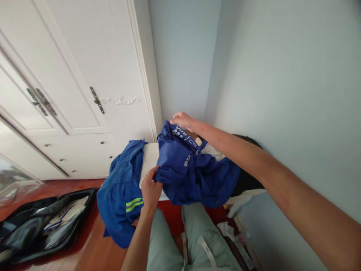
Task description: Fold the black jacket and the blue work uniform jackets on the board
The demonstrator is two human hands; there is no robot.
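**Head view: both hands on a dark blue garment**

Head view, frame centre: a dark blue garment (194,173) with white lettering lies bunched on a white table (149,154) that stands in the corner of the room. The left hand (150,188), at about 7 o'clock from the garment's middle, has its grip closed on the near left edge of the cloth, fingers pinching a fold. The right hand (183,120), at about 12 o'clock, rests on the far upper edge by the lettering; the fingers curl over the fabric, but whether that grip is closed on it cannot be told.

At 9 o'clock from the garment a lighter blue jacket (121,192) with a yellow-green reflective stripe hangs over the table's left end towards the wooden floor (93,244). Under the garment, at 3 o'clock, lie black and white cloths (245,180). At the frame's 8 o'clock an open black bag (42,222) sits on the floor. A white wardrobe (70,75) with metal handles fills the upper left. The person's pale green trousers (194,241) show at 6 o'clock.
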